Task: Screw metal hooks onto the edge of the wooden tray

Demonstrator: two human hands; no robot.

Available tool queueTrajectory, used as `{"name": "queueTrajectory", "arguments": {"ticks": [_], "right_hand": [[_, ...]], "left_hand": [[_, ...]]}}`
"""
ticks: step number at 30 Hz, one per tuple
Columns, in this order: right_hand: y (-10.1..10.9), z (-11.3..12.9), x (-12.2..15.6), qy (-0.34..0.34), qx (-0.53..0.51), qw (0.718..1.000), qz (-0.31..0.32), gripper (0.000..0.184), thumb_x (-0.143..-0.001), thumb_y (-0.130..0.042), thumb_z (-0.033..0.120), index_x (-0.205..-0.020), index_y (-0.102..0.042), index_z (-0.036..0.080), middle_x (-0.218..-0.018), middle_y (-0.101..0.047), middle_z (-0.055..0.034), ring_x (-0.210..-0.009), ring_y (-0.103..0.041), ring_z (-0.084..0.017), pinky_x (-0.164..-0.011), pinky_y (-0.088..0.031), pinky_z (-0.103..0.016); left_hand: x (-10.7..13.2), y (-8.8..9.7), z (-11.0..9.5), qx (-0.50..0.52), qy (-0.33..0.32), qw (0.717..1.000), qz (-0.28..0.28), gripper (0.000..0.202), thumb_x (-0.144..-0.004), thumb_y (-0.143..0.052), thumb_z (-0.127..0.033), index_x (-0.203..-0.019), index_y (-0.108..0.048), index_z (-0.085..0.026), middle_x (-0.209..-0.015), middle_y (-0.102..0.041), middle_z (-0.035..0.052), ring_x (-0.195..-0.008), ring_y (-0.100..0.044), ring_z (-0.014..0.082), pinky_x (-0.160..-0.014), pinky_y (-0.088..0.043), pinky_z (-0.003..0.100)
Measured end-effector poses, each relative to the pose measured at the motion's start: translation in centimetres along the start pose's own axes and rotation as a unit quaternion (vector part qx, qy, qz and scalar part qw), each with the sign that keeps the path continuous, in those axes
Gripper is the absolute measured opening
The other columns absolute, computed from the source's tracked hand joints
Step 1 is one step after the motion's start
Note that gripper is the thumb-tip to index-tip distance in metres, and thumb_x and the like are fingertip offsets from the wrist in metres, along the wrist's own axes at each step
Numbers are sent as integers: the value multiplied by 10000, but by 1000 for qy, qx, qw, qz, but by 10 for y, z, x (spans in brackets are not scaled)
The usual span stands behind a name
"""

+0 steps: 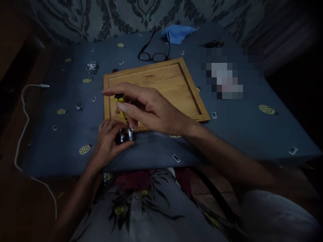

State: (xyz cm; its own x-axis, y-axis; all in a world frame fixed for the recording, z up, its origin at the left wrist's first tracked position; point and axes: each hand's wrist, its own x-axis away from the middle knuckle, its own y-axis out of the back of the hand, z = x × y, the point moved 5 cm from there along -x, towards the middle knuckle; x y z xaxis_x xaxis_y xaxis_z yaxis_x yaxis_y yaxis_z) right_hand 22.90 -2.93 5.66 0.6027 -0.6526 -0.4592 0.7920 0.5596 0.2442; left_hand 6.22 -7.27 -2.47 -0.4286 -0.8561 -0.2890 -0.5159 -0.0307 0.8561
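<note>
My right hand [147, 109] pinches a small screwdriver [120, 105] with a yellow and black handle, its tip pointing down. My left hand [109, 139] is closed around a small dark and silver metal part [125, 135] at the near edge of a wooden tray [174, 84]. The screwdriver tip meets that part. Both hands work over a blue patterned cloth [239, 127] covering the table. What the part is I cannot make out.
Red-framed glasses [153, 53] and a blue rag [178, 33] lie beyond the tray. A shiny metal piece [92, 68] and a tiny part [79, 107] sit at the left. A white cable [24, 111] hangs off the left edge. A dark object [214, 43] lies at the back right.
</note>
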Motion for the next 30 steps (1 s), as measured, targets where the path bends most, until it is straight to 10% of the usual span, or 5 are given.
{"name": "queueTrajectory", "arguments": {"ticks": [11, 20, 30], "right_hand": [[-3, -3, -1, 0, 29, 995, -93, 189, -925, -729, 256, -884, -552, 203, -785, -523, 71, -738, -557, -69, -668, -511, -180], [2, -4, 6, 2, -59, 998, -9, 92, -973, -630, 195, -1051, -625, 148, -857, -584, 62, -702, -581, -36, -639, -487, -157], [-5, -11, 16, 39, 45, 987, -147, 223, -981, -659, 356, -902, -527, 194, -791, -497, 63, -690, -526, -60, -622, -509, -175]], "left_hand": [[0, -1, 1, -13, 5, 1000, 3, 383, -892, -734, -544, -1142, -667, -262, -1233, -674, 63, -1209, -580, 321, -1015, -457, 468], [-1, 1, 0, -3, -2, 1000, 3, 367, -897, -737, -526, -1128, -675, -247, -1078, -674, 47, -1093, -603, 303, -967, -451, 443], [-1, 1, 1, -1, 3, 1000, 7, 386, -883, -748, -532, -1157, -678, -268, -1109, -683, 48, -1106, -605, 310, -967, -452, 453]]}}
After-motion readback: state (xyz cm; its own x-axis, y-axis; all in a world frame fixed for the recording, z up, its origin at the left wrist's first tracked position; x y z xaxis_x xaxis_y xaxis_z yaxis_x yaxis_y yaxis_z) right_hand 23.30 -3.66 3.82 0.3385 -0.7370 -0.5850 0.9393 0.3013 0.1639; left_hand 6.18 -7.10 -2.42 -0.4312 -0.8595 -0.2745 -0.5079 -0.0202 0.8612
